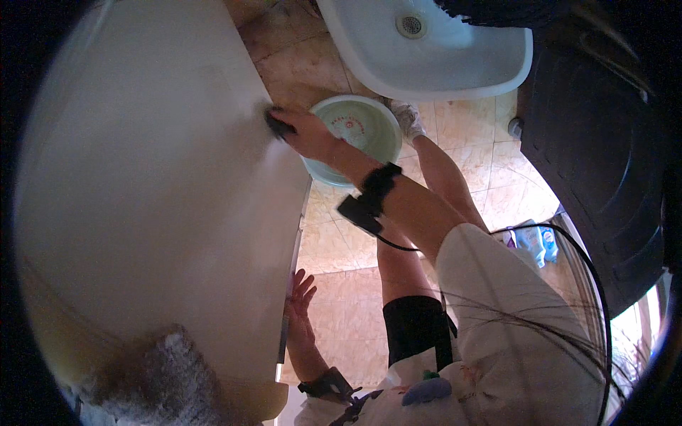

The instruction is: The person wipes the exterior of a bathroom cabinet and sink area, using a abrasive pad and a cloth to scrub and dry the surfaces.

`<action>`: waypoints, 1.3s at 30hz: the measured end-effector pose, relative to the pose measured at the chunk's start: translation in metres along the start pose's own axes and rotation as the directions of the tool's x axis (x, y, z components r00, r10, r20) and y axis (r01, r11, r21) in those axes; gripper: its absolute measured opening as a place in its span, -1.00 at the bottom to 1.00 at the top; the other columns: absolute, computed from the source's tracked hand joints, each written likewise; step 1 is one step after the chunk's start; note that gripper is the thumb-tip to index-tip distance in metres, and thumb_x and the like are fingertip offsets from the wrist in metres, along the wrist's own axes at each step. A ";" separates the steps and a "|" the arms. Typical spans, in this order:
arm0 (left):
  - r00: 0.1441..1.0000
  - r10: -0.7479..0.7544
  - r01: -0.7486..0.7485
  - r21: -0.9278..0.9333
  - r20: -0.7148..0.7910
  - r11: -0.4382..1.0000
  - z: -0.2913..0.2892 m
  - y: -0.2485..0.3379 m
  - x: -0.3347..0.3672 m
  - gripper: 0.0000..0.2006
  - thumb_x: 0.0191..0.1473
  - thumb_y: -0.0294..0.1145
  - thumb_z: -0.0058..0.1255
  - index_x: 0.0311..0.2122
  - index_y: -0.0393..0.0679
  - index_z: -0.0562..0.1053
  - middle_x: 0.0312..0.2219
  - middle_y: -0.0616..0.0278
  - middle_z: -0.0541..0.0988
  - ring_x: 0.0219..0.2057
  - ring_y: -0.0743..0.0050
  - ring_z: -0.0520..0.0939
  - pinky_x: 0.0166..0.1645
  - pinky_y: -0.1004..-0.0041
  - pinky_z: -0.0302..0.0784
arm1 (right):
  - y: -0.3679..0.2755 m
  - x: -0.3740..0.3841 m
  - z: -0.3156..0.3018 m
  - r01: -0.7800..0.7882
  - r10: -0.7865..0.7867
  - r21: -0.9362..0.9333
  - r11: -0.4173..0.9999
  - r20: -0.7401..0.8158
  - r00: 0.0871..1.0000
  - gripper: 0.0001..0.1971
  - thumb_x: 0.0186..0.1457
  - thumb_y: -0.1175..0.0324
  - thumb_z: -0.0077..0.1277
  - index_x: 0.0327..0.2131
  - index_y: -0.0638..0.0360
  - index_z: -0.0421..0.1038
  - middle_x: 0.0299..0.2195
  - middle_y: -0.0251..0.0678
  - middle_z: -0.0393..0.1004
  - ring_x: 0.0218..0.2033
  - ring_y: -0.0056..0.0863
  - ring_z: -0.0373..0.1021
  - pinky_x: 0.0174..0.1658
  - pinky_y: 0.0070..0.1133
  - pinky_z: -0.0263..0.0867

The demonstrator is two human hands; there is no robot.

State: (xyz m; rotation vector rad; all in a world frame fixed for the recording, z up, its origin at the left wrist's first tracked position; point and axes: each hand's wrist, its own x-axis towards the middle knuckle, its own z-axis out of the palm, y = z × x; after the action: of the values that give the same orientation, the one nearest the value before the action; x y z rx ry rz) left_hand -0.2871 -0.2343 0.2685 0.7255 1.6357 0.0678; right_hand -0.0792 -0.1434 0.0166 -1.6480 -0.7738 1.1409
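My right hand (pixel 307 133) is closed around a small dark pad (pixel 279 126), possibly a cloth or sponge; its exact kind is blurred. The pad presses against the broad white panel (pixel 163 156) that fills the left side, close to its right edge. Lower down, my left hand (pixel 301 305) rests at that same edge with its fingers spread and nothing in them. Below my right forearm stands a pale green basin (pixel 389 128) on the floor, with red markings on its bottom.
A white washbasin (pixel 469 82) with a round drain juts out at the top. Tan tiles (pixel 341 245) cover the floor. On the right are a large dark panel (pixel 597 163) and blue-and-white packages (pixel 533 241). Grey fluffy material (pixel 170 376) lies at the lower left. A black cable (pixel 593 270) loops beside my right arm.
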 end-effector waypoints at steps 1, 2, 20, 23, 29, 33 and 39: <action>1.000 -0.008 0.008 -0.016 0.025 1.000 -0.004 0.001 -0.001 -0.27 0.05 0.18 -0.33 0.11 -0.30 0.07 0.04 -0.06 0.24 0.04 0.03 0.31 0.04 0.18 0.25 | -0.002 -0.022 -0.004 -0.044 0.049 -0.042 0.998 0.111 0.993 -0.58 -0.13 0.52 -0.06 -0.09 0.10 0.34 -0.16 -0.11 0.34 -0.11 -0.16 0.27 0.02 -0.47 0.15; 0.999 0.016 -0.015 -0.017 0.031 1.000 -0.009 -0.010 0.004 -0.27 0.05 0.18 -0.33 0.11 -0.30 0.07 0.04 -0.06 0.24 0.04 0.03 0.31 0.04 0.18 0.25 | 0.008 -0.047 -0.008 -0.079 0.097 -0.096 0.992 0.206 0.974 -0.59 -0.14 0.52 -0.06 -0.11 0.09 0.35 -0.20 -0.13 0.38 -0.12 -0.18 0.28 0.00 -0.48 0.16; 0.910 0.355 -0.361 -0.012 0.214 0.932 -0.032 -0.023 0.020 -0.59 0.13 -0.07 -0.26 -0.11 -0.23 0.32 -0.19 0.02 0.48 -0.16 0.19 0.51 -0.13 0.26 0.42 | 0.058 -0.225 -0.128 -0.200 0.442 0.460 0.865 -0.509 0.739 -0.55 -0.21 0.68 -0.04 -0.13 0.14 0.39 -0.23 -0.30 0.43 -0.26 -0.55 0.36 -0.25 -0.65 0.32; 0.910 0.372 -0.380 0.011 0.183 0.925 -0.037 -0.027 0.024 -0.55 0.13 -0.03 -0.27 -0.07 -0.22 0.29 -0.18 0.04 0.47 -0.15 0.23 0.50 -0.11 0.25 0.40 | 0.050 -0.230 -0.112 -0.220 0.405 0.392 0.893 -0.488 0.773 -0.54 -0.22 0.70 -0.07 -0.13 0.19 0.38 -0.26 -0.27 0.44 -0.29 -0.52 0.38 -0.25 -0.64 0.33; 0.930 0.295 -0.314 0.053 0.220 0.948 -0.027 -0.021 0.029 -0.48 0.11 0.07 -0.33 -0.04 -0.21 0.24 -0.15 0.05 0.45 -0.11 0.21 0.47 -0.07 0.24 0.36 | 0.060 -0.236 -0.108 -0.149 0.351 0.451 0.880 -0.406 0.844 -0.59 -0.22 0.68 -0.08 -0.18 0.22 0.39 -0.29 -0.27 0.45 -0.32 -0.54 0.39 -0.27 -0.65 0.33; 0.947 0.247 -0.269 0.087 0.205 0.959 -0.029 -0.015 0.025 -0.38 0.08 0.16 -0.35 0.02 -0.21 0.12 -0.12 0.00 0.42 -0.08 0.14 0.45 -0.03 0.21 0.36 | 0.047 -0.222 -0.105 -0.257 0.405 0.368 0.894 -0.413 0.816 -0.62 -0.19 0.66 -0.05 -0.18 0.20 0.41 -0.31 -0.32 0.45 -0.33 -0.57 0.37 -0.27 -0.67 0.31; 0.946 0.248 -0.251 -0.012 0.209 0.968 -0.023 -0.010 0.020 -0.58 0.15 -0.08 -0.32 -0.06 -0.21 0.27 -0.12 0.07 0.43 -0.07 0.19 0.44 -0.04 0.27 0.35 | 0.042 -0.216 -0.128 -0.211 0.401 0.462 0.862 -0.365 0.840 -0.62 -0.18 0.67 -0.05 -0.18 0.20 0.40 -0.27 -0.31 0.43 -0.31 -0.54 0.36 -0.27 -0.66 0.31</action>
State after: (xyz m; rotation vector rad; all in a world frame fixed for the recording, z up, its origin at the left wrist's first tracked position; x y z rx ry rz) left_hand -0.3126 -0.2244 0.2511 0.9177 1.3388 0.1567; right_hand -0.0392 -0.3909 0.0625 -1.6181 0.0455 0.9925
